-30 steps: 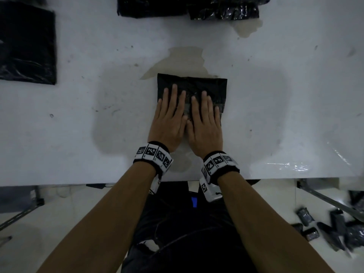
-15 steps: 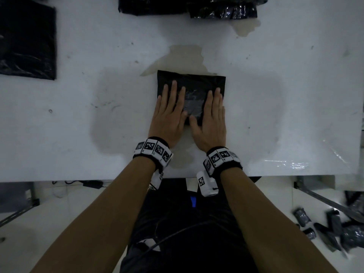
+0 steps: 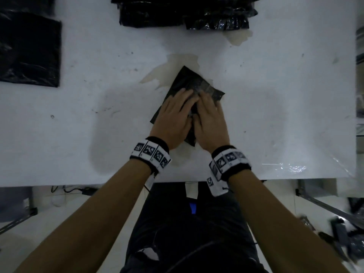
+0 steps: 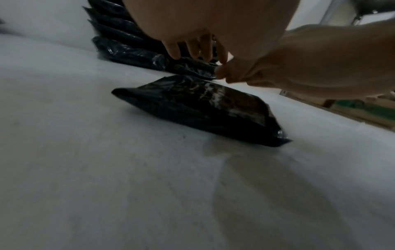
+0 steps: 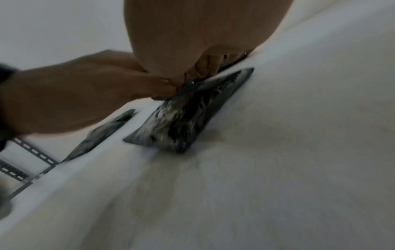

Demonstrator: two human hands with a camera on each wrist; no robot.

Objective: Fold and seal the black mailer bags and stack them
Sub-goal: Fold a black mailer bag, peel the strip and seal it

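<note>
A black mailer bag (image 3: 189, 81) lies turned on a diagonal on the white table (image 3: 69, 138), folded and slightly puffed. Both hands cover its near half. My left hand (image 3: 174, 113) rests loosely straight fingers on the bag's upper edge. Beside it, my right hand (image 3: 208, 117) curls its fingertips (image 4: 222, 74) and pinches the same edge. In the right wrist view the bag (image 5: 181, 121) tilts, with the pinched edge raised off the table. Motion blur hides the exact finger contact.
A pile of black mailer bags (image 3: 177, 14) sits at the table's far edge. Flat black bags (image 3: 27, 50) lie at the far left. A worn patch (image 3: 177, 62) marks the table behind the bag. Small dark packets (image 3: 338, 229) lie on the floor, lower right.
The bag, square to me before, has been turned clockwise onto a diagonal. Both hands went from pressing flat on it to bunching together at its edge.
</note>
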